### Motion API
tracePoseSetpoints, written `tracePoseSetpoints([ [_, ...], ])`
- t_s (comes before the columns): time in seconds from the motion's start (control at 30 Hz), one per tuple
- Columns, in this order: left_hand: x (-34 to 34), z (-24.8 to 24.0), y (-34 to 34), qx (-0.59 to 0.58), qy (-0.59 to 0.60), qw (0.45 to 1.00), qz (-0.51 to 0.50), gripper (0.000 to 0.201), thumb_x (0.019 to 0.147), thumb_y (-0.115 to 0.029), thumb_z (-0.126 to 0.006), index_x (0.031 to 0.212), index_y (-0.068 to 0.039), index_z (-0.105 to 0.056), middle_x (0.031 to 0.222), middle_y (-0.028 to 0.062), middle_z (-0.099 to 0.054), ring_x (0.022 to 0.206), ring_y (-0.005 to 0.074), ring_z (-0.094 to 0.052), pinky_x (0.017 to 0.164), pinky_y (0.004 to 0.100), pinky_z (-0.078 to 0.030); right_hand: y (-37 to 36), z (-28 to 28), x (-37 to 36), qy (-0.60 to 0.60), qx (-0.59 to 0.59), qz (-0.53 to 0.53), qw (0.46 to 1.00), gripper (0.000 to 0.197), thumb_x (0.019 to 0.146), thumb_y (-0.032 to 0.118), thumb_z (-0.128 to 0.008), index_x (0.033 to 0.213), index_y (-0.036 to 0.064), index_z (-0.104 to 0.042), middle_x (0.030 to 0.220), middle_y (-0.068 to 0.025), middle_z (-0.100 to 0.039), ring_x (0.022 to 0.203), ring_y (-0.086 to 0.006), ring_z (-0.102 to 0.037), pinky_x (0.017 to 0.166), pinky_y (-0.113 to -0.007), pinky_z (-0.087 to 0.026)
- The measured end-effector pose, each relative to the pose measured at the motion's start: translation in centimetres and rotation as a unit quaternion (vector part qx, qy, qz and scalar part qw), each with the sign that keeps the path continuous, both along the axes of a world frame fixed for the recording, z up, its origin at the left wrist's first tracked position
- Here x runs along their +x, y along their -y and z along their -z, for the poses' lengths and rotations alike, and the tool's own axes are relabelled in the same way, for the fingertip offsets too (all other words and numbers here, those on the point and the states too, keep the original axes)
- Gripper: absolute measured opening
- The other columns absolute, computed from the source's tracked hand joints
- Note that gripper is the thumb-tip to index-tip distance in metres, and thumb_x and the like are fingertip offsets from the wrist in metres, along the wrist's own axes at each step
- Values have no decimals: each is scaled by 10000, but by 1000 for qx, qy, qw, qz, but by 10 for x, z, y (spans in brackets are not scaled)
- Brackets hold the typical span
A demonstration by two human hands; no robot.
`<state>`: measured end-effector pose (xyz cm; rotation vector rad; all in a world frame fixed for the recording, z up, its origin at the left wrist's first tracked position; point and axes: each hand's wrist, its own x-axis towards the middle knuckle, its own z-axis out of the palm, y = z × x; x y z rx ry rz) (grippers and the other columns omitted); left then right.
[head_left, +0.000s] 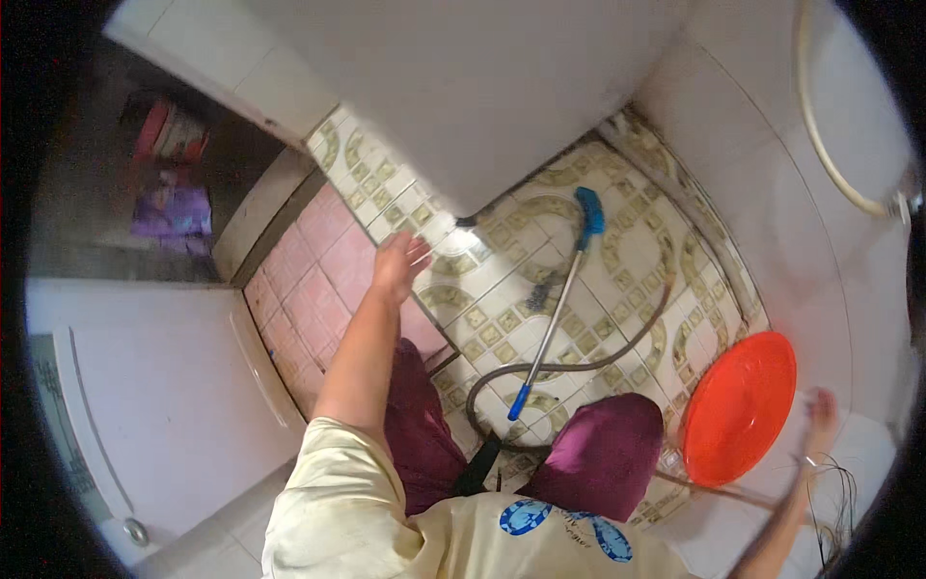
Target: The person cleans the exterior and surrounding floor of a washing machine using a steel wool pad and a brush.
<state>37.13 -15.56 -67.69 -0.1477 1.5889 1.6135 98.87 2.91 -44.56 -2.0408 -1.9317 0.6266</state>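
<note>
My left hand [397, 262] reaches out over the patterned floor tiles, its fingers stretched out and nothing in them. At the far right, my right hand [822, 413] is smeared by motion beside a red plastic basin [741, 410]; whether its fingers are closed does not show. The basin stands tilted near the wall. Between the hands a long-handled scrub brush [558, 323] lies on the floor, with blue bristles at the far end and a blue grip near my knees. A greyish hose [603, 362] curls under and around its handle.
A large pale panel [482, 87] rises ahead. On the left are pink tiles [323, 280], a raised sill [275, 207], a white door [164, 405] with a round knob, and a purple packet [174, 217] in the dark opening. A pale hose [820, 145] hangs on the right wall.
</note>
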Motion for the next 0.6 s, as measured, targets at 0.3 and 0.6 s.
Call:
tracePoseSetpoints([
  [0.3, -1, 118, -9, 134, 235, 958, -93, 202, 883, -168, -406, 964, 12, -450, 885, 132, -534, 866, 253, -537, 821, 397, -460, 15, 170, -467, -651, -301, -127, 685, 282, 834, 283, -544, 909, 13, -521, 890, -114, -562, 807, -210, -560, 719, -346, -474],
  [0.6, 14, 146, -41, 181, 324, 911, -183, 179, 888, -192, -399, 881, -24, -462, 880, 111, -517, 892, 264, -511, 843, 449, -401, 8, 354, -529, -635, -433, 248, 589, 664, 803, 492, -485, 1162, -50, -351, 1126, -207, -438, 1065, -340, -428, 924, -461, -336],
])
